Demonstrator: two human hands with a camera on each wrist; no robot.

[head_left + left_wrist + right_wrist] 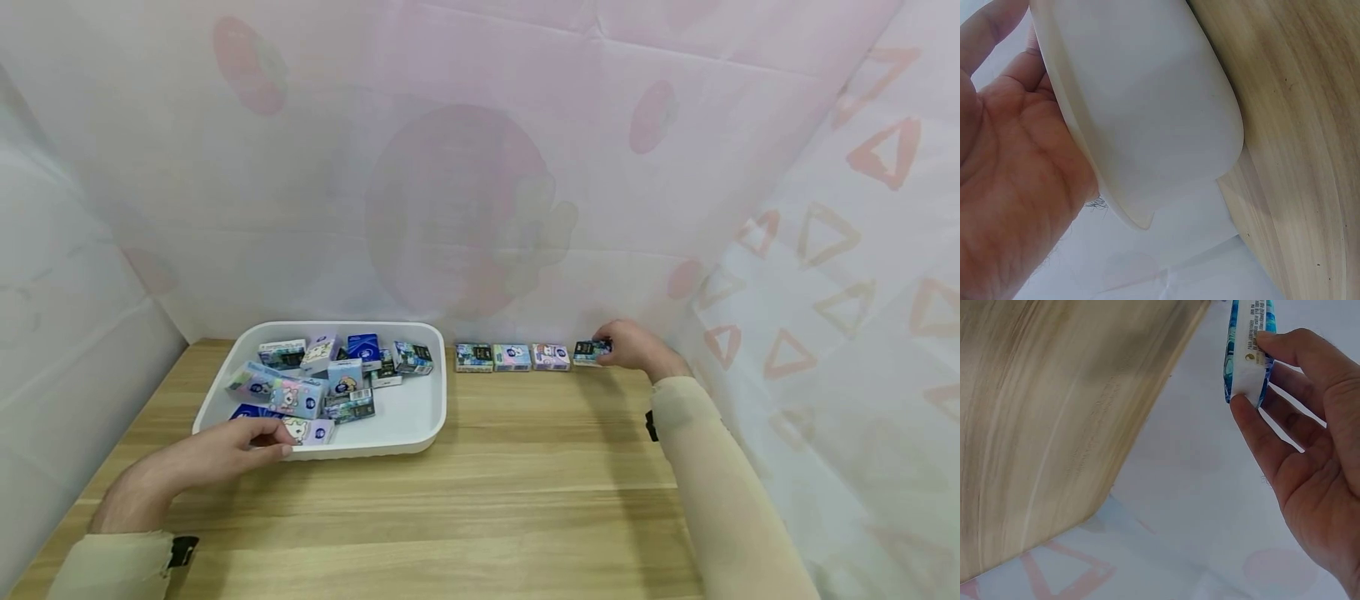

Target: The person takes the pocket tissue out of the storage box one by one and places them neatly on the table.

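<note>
My right hand [633, 346] pinches a small dark tissue packet [589, 351] at the right end of a row along the back of the table. In the right wrist view, thumb and fingers of the right hand [1316, 444] hold the narrow sides of the packet [1249, 369]. A white tray [408, 446] holds several tissue packets, blue, pastel and dark. My left hand [217, 454] lies over its front-left rim, relaxed fingers beside a purple-and-white packet [318, 431]. The left wrist view shows the left hand's palm [1029, 156] against the tray's outer wall [1154, 94].
Left of the held packet, a pastel purple packet [551, 357], a light blue packet [512, 357] and a dark packet [474, 357] lie side by side. The wooden table [465, 517] meets a printed cloth wall [465, 208] behind and another cloth [817, 333] at right.
</note>
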